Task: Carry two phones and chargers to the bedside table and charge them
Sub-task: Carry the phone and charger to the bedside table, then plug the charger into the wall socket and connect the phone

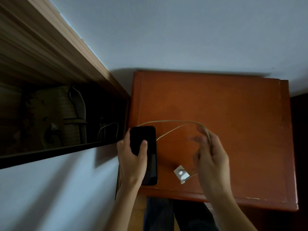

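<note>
My left hand (131, 157) grips black phones (146, 144) stacked together over the left edge of the reddish-brown bedside table (233, 114); a lower phone (152, 170) shows beneath the upper one. My right hand (211, 154), blurred by motion, is closed around a pale looped charger cable (171, 121) that arcs from the phones to my fingers. The cable's white charger plug (181, 174) dangles just above the table front, left of my right wrist.
A dark wooden shelf niche (58, 117) lies to the left, holding a woven object and another pale cable (108, 129). White wall runs behind the table. My dark trouser legs (166, 214) stand at the table's front edge.
</note>
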Available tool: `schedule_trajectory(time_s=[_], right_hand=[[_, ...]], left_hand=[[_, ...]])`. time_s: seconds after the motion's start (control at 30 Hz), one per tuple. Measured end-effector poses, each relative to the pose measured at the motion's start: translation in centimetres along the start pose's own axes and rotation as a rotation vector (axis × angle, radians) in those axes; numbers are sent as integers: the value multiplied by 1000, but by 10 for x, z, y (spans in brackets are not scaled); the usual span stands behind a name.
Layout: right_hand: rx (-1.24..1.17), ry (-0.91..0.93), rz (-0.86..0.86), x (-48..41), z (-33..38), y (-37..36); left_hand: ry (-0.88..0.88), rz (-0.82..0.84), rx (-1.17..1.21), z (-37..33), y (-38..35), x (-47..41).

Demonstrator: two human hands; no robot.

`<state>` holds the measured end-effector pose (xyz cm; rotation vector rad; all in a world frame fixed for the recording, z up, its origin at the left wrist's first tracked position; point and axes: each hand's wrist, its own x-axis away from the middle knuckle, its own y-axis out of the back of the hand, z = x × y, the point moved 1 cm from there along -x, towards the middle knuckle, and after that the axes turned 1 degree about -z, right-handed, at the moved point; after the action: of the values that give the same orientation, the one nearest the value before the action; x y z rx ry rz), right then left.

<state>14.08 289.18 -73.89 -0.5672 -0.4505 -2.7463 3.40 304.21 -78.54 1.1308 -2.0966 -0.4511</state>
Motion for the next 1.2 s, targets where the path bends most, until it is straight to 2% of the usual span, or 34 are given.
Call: schedule_trajectory(time_s=[0.17,0.4,0.63,0.83,0.97,1.1,1.2], right_hand=[[-99,-15,-193,-19,6,26],[-119,-9,-192,-22,5,30],[-184,15,-378,-22,6,49],[-174,41,-423,-22,9,64],[-68,-94,-311,-23,-2,65],[126,-207,-336,-17,-10,68],[330,-185,-352,-3,-12,74]], left_hand=[[-41,36,-18,0,-8,1],[-161,16,-211,-8,-23,-4],[-220,-39,-314,-7,-16,-6],[-228,-67,-407,-6,-18,-7],[-267,-82,-424,-8,-24,-5],[-285,-75,-408,-7,-32,0],[-307,-76,-409,-7,-37,7]])
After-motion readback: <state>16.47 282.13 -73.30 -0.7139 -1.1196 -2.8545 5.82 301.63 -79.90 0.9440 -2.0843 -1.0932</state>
